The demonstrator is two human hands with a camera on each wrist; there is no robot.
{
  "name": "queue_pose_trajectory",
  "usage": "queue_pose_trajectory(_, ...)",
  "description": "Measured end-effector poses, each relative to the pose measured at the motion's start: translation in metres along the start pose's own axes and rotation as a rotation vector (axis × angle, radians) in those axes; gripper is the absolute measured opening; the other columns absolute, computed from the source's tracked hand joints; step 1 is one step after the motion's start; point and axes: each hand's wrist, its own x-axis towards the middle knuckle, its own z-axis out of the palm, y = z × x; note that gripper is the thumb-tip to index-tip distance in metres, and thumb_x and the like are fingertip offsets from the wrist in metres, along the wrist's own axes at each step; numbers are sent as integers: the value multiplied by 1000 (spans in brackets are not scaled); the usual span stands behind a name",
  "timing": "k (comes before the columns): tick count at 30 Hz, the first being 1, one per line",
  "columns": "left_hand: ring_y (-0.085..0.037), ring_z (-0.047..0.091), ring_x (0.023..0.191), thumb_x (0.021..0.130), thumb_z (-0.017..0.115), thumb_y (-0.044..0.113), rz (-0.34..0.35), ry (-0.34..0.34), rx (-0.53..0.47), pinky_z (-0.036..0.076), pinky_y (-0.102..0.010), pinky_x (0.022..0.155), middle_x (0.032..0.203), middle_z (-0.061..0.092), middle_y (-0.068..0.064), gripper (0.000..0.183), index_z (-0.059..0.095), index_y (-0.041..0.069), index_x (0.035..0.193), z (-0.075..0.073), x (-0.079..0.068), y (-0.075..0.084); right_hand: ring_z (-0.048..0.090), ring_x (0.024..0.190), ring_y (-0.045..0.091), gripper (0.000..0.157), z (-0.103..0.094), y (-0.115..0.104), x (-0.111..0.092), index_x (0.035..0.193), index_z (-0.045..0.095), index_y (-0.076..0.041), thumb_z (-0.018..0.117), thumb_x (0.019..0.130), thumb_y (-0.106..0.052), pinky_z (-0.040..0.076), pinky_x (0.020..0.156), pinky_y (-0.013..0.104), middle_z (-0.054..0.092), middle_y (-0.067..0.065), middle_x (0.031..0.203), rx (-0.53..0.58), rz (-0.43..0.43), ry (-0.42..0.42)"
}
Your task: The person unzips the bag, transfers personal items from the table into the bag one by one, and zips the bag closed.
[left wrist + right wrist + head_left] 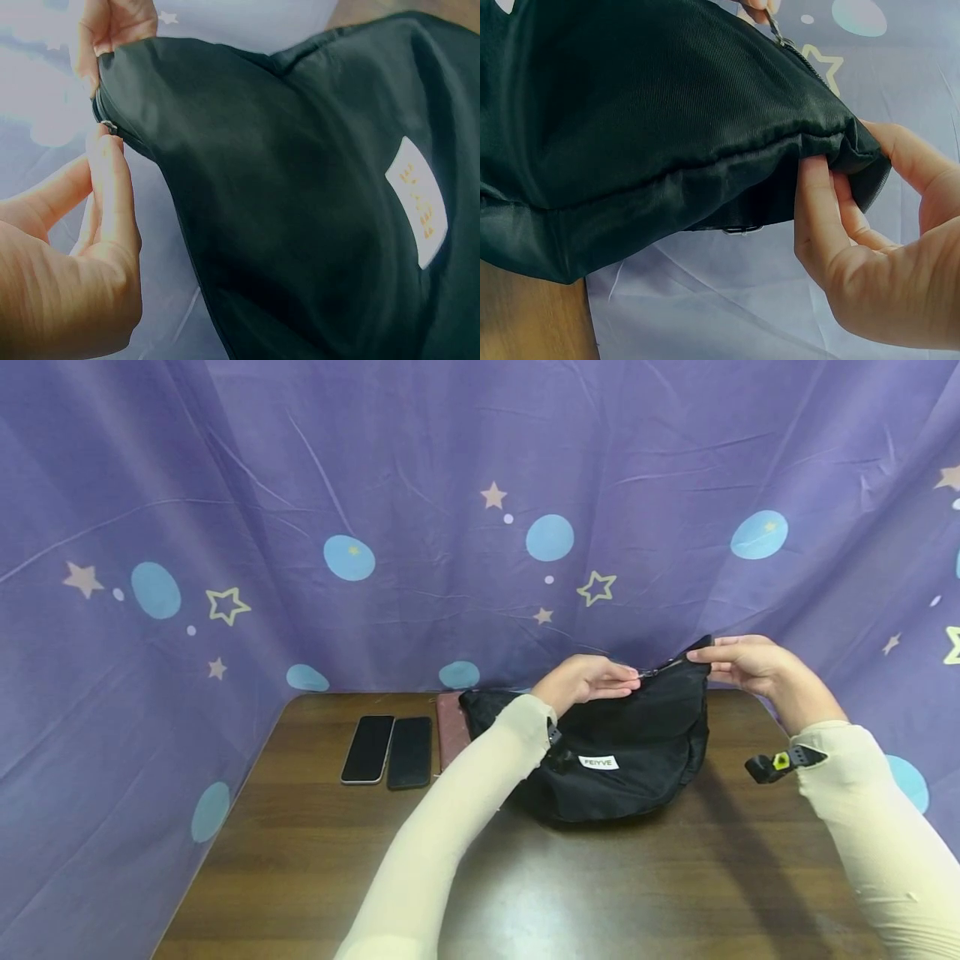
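A black fabric bag [637,752] with a white label [598,762] stands on the wooden table, its top right corner raised. My left hand [588,681] pinches the zipper pull [110,127] at the top edge between thumb and fingers. At that upper right corner, my right hand [753,664] grips the fabric, thumb near the zipper end and fingers under the side seam, as the right wrist view shows. The zipper [810,64] runs between the two hands. My left forearm hides part of the bag's left side.
Two dark phones, a white-edged one [367,749] and a black one [410,752], lie side by side left of the bag. A pink flat item [452,727] is partly hidden behind the bag and sleeve. A purple curtain [420,460] hangs behind the table [300,860].
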Motion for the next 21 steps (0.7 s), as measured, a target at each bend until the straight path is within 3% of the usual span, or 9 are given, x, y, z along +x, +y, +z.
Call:
queue_pose_trajectory(11,-26,49,141,101,53,-7,-42,12,4,43,-32,116,150,51,-20,42,50,-8,144,-18,-1,-3,75,76,13,22,-6,0,1,89,66,-7,54,99,8,63,75,24,76,2,82,38,25,11)
queue_pose_trajectory(13,-26,50,141,101,53,-7,-39,18,2,43,-32,116,150,52,-20,42,51,-8,143,-19,-2,-3,75,76,12,13,-5,0,1,98,62,-4,55,98,7,63,76,24,75,2,83,29,26,17)
queue_pose_trajectory(14,-26,50,141,101,53,-7,-38,19,3,44,-32,116,150,52,-20,42,51,-8,143,-20,-2,-3,74,77,12,13,-5,0,1,109,59,0,55,98,7,62,76,23,75,1,83,19,25,15)
queue_pose_trajectory(15,-26,50,140,101,53,-7,-36,21,5,44,-32,116,149,52,-20,42,51,-8,143,-20,-3,-3,74,77,11,25,-5,0,1,123,52,4,55,98,6,62,76,23,75,0,84,11,24,10)
queue_pose_trajectory(17,-26,51,140,101,53,-7,-34,23,10,44,-32,115,149,52,-20,41,52,-8,143,-21,-3,-2,74,77,11,35,-5,0,1,130,43,4,57,98,6,62,76,23,75,0,84,6,25,15)
queue_pose_trajectory(20,-26,50,141,102,53,-6,-29,20,19,44,-32,116,149,52,-20,41,51,-8,143,-22,-3,-1,75,77,11,28,-5,-1,1,125,49,3,57,98,6,63,76,23,75,1,84,12,26,8)
queue_pose_trajectory(21,-26,50,140,101,53,-7,-27,22,19,44,-33,116,149,52,-20,41,52,-8,142,-22,-4,-1,75,77,12,17,-4,-1,1,114,56,1,57,98,7,63,76,24,75,1,84,22,26,9)
